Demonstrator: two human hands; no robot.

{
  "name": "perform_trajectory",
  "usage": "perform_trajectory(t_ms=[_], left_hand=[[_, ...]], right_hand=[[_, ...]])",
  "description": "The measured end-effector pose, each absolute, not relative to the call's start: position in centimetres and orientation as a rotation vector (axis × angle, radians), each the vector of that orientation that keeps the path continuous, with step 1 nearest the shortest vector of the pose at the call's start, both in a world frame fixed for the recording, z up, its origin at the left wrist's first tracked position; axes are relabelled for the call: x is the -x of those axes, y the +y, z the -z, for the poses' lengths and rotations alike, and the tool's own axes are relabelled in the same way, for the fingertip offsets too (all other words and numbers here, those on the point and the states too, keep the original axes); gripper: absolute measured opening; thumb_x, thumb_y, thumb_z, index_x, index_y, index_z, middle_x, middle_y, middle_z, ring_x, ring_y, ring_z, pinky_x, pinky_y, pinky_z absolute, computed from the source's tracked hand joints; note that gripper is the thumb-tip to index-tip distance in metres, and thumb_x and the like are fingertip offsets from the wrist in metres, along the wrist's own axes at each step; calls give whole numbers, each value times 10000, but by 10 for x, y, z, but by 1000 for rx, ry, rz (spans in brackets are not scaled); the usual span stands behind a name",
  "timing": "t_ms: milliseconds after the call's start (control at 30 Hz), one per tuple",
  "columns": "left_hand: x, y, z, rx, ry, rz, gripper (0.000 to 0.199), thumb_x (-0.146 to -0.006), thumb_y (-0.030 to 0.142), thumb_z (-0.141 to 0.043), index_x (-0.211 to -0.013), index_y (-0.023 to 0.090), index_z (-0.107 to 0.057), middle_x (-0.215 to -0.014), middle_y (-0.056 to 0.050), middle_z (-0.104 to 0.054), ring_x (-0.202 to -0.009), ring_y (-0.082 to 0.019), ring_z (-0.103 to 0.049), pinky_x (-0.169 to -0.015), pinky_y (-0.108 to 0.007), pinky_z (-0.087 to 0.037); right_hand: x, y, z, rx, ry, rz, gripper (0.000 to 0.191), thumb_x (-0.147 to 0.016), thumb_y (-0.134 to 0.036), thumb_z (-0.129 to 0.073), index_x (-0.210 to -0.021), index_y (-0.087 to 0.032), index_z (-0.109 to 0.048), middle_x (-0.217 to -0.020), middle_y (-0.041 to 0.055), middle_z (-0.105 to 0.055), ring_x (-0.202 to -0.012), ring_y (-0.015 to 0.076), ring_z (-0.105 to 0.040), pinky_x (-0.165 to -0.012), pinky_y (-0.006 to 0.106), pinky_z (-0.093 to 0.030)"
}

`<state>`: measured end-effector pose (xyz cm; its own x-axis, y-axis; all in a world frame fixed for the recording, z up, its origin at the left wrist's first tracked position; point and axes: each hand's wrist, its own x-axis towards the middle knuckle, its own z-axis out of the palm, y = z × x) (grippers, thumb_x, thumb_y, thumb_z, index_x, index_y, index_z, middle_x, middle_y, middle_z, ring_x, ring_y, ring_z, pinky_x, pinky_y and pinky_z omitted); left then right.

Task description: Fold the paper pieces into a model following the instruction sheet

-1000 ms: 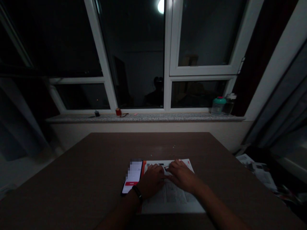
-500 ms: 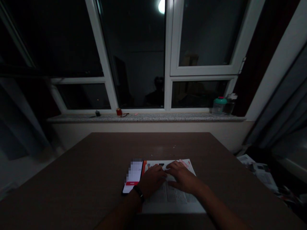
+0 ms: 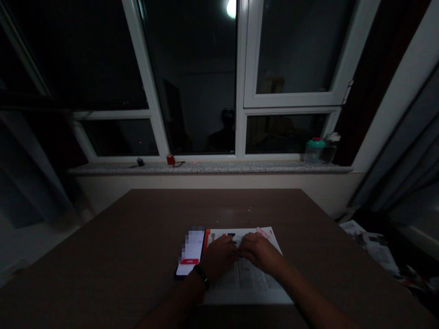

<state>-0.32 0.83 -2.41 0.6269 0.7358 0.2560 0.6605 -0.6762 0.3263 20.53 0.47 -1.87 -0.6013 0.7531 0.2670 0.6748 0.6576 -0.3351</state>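
Head view: your left hand (image 3: 217,258) and right hand (image 3: 260,252) lie palm down on a printed sheet (image 3: 254,290), fingertips meeting near its middle. Over the last moment your right hand has drawn in toward the left, closing what little space lay between them, and the thumb no longer stands out as far. Both hands are low and narrow on the paper. They hide what lies directly beneath them, so I cannot tell whether you are pinching an edge or a crease or only pressing down.

The sheet lies flat on the brown counter (image 3: 137,237), with columns of small print below your hands and an orange-red band along its left edge. Just left of that band is a phone (image 3: 190,258) with a lit screen and a red button, its upper part blurred out. The black wristband (image 3: 202,277) on your left wrist sits just beside the phone's lower right corner.

Beyond the counter, a speckled stone windowsill (image 3: 206,167) carries a small red object (image 3: 170,159) and, toward the right, a bottle with a teal lid (image 3: 314,151). Loose papers (image 3: 370,246) lie off to the right of the counter.
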Motion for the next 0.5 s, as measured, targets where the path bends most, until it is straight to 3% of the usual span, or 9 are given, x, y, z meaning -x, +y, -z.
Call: perform_trajectory(t_ms=[167, 233, 367, 500], left_hand=[[2, 8, 29, -2641, 1188, -565, 109, -916, 194, -565, -842, 203, -644, -949, -30, -637, -968, -210, -578, -872, -328, -419], [2, 8, 32, -2587, 1242, -603, 80, -894, 176, -568, -924, 211, -634, -949, -23, -643, -940, -203, -588, -845, -319, -425], [2, 7, 35, -2467, 1332, -696, 337, -844, 202, -635, -1174, 210, -564, -949, -21, -639, -877, -201, -598, -801, -322, -438], [2, 8, 36, -2523, 1238, -723, 84, -887, 210, -606, -961, 190, -642, -951, -42, -612, -920, -206, -581, -807, -318, -432]], right_hand=[[-207, 7, 25, 1070, -2480, -298, 95, -887, -280, -620, -916, -222, -689, -933, 39, -653, -931, 202, -586, -844, 318, -384], [-208, 8, 28, 1044, -2460, -325, 79, -886, -253, -618, -890, -217, -687, -918, 39, -642, -921, 200, -578, -817, 308, -391], [-209, 12, 33, 997, -2373, -424, 85, -887, -220, -619, -830, -204, -681, -869, 34, -625, -900, 192, -568, -794, 292, -402], [-208, 14, 35, 972, -2298, -549, 108, -877, -197, -627, -781, -200, -675, -823, 19, -611, -870, 174, -572, -777, 272, -410]])
